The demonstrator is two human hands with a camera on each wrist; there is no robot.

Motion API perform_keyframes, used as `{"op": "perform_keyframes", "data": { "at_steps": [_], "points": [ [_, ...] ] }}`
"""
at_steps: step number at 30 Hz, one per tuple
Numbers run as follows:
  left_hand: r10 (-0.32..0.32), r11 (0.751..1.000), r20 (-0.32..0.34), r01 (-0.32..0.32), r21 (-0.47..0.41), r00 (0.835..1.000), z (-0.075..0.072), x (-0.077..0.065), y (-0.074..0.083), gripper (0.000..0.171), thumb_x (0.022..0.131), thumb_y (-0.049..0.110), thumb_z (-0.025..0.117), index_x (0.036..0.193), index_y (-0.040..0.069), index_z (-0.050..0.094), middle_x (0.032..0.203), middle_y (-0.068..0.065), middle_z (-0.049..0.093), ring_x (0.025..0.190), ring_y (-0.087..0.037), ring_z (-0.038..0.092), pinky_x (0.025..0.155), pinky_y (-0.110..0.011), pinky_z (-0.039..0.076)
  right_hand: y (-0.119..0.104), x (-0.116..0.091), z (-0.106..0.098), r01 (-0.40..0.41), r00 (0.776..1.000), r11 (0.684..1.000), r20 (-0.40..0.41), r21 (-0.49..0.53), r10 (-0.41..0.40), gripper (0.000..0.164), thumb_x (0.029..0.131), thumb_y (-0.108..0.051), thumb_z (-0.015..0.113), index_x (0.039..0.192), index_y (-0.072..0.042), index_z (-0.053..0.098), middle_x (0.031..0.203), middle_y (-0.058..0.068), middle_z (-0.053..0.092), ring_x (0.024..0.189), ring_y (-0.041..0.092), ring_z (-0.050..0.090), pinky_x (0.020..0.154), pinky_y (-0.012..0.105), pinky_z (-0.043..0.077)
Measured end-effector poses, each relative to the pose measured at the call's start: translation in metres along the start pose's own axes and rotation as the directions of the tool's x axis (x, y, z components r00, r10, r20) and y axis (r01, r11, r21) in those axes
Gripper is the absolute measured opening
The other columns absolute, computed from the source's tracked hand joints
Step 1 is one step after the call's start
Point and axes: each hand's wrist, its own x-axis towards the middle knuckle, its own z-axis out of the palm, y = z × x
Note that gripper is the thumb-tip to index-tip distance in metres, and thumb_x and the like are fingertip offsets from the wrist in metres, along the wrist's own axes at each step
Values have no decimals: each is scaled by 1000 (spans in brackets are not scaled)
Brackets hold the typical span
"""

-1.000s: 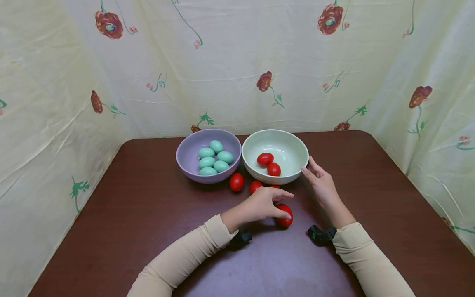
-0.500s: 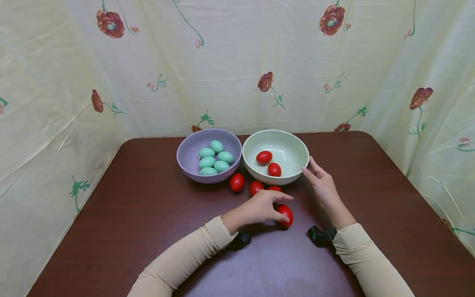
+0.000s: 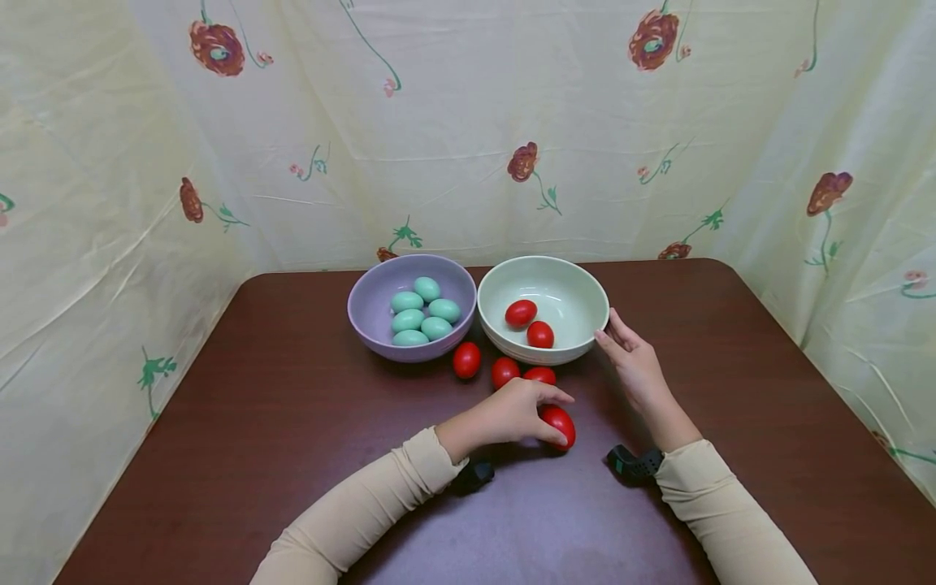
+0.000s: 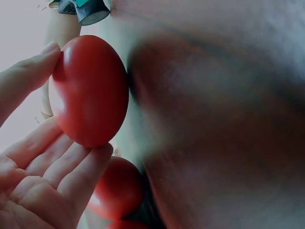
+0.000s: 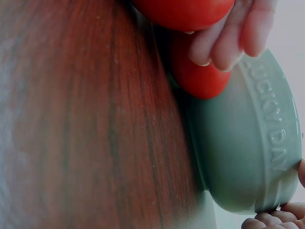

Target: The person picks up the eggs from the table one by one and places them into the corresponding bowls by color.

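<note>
My left hand [image 3: 512, 410] pinches a red egg [image 3: 559, 427] on the table, its thumb on one side and its fingertips on the other; the left wrist view shows this red egg [image 4: 90, 90] close up. Just beyond stands a pale green bowl [image 3: 592, 288] holding two red eggs, one of them a red egg [image 3: 521, 314] lying on its side. At the bowl's right, my right hand [image 3: 638, 366] grips the rim between thumb and fingers. In the right wrist view, raised letters show on the green bowl [image 5: 233, 148] and the fingers of the right hand [image 5: 281, 219] are partly visible.
A purple bowl [image 3: 358, 317] with several mint-green eggs touches or nearly touches the green bowl's left side. Three more red eggs lie in front of the bowls: a left red egg [image 3: 466, 360], a middle red egg [image 3: 504, 372] and a right red egg [image 3: 539, 375]. A flowered curtain [image 3: 439, 122] hangs behind.
The left fingers have closed in on the red egg, which has shifted slightly toward the person. One red egg in the green bowl rocked a little. The right hand has stayed on the rim.
</note>
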Motion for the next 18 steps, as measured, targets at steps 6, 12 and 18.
{"op": "perform_keyframes", "data": {
  "at_steps": [6,12,18],
  "points": [
    [-22,1000,13,22,-8,1000,-1,-1,-1,48,81,29,83,125,15,70,118,5,73,100,-3,61,84,-12,49,-1,0,1,5,1000,1000,3,6,-5,63,104,-18,49,158,-13,16,166,3,13,154,17,14,121,37,21],
    [-40,999,26,40,-12,999,-1,-2,-2,44,78,31,85,118,16,74,103,9,74,88,-1,57,78,-13,48,0,0,1,5,1000,1000,1,4,-5,64,105,-18,49,158,-12,16,166,4,12,153,18,15,120,36,22],
    [-33,999,19,33,-3,999,-2,-4,-1,41,77,30,86,114,16,75,95,10,74,84,-1,56,75,-12,47,-1,0,1,0,1000,1000,5,-12,0,64,105,-20,49,158,-14,15,166,2,12,154,17,14,121,37,21]
  ]
}}
